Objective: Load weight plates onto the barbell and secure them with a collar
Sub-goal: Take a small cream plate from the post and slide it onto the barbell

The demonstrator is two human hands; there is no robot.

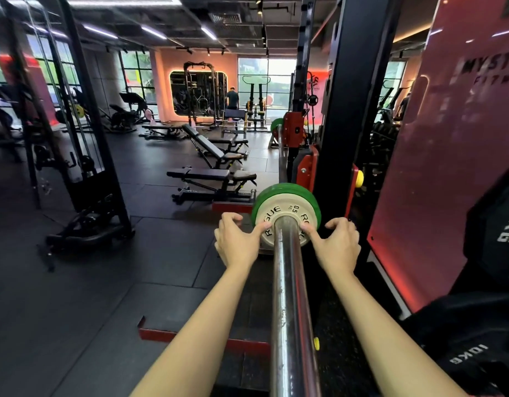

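A chrome barbell sleeve [290, 296] runs from the bottom of the head view up toward the rack. On it sits a small white plate [276, 216] marked ROGUE 0.5 kg, flat against a larger green plate [260, 200] behind it. My left hand [237, 239] rests on the white plate's left side, thumb on its face and fingers curled. On the plate's right side my right hand [337, 242] presses the same way. Both hands push on the plate rather than grip it. No collar is in view.
A black and red rack upright [350, 110] stands just behind the plates. Black 10 kg plates [494, 233] hang at the right, more at the lower right. Benches [213, 179] and a cable machine [84, 167] fill the floor to the left. A person stands far back.
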